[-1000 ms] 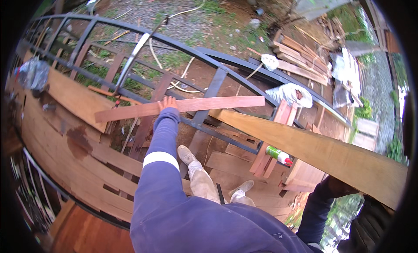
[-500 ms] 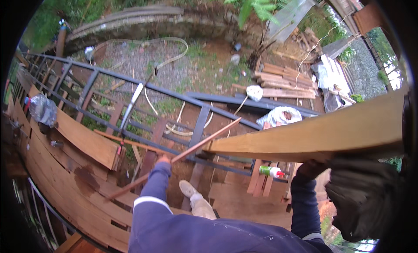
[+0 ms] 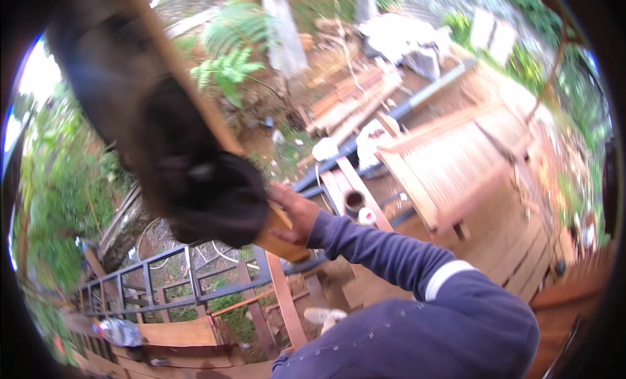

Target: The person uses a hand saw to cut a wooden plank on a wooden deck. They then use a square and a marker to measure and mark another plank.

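Observation:
My right hand grips a long yellow-brown plank, which slants up toward the upper left. A large, blurred dark shape covers much of the plank; I cannot make out what it is. My left hand peeks out at the bottom beside the lower end of a thin reddish strip; its fingers are mostly hidden by my body. Beyond my right sleeve, a white bottle and a dark round container are on reddish boards.
A dark metal frame runs across the lower left, with loose boards and bundled clear plastic beside it. Stacked timber, white sacks and plants lie beyond. A slatted wooden panel stands at right.
The view has swung sharply. The yellow-brown plank has moved from the right to slant across the upper left, with my right hand on it. My left hand now shows lower, largely hidden.

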Demonstrator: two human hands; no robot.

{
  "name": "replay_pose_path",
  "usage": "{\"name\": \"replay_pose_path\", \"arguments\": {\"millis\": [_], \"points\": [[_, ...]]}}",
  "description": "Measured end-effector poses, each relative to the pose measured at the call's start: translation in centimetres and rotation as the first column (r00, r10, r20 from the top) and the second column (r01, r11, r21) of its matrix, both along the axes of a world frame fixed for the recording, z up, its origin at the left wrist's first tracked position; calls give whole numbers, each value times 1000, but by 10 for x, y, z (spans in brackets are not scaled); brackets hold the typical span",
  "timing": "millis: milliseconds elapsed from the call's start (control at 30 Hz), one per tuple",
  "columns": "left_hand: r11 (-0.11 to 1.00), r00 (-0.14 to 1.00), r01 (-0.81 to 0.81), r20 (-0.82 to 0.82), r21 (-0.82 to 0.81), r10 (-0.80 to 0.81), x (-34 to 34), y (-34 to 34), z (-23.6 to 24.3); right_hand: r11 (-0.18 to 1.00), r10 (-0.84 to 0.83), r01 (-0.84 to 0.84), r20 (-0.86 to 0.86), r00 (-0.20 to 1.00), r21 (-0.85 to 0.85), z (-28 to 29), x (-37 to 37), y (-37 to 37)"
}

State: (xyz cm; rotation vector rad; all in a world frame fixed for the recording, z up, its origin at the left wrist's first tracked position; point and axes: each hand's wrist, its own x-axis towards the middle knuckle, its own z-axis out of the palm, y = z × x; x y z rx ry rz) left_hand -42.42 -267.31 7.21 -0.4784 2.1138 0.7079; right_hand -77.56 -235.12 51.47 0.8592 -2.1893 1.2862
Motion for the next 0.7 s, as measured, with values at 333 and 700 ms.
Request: {"name": "replay_pose_path", "arguments": {"millis": [333, 700], "points": [[955, 978, -195, -31, 223, 207, 57, 270, 63, 868, -452, -55, 831, 324, 493, -301, 343, 446], [895, 958, -276, 178, 350, 226, 106, 370, 124, 668, -738, -238, 589, -329, 705, -356, 516, 661]]}}
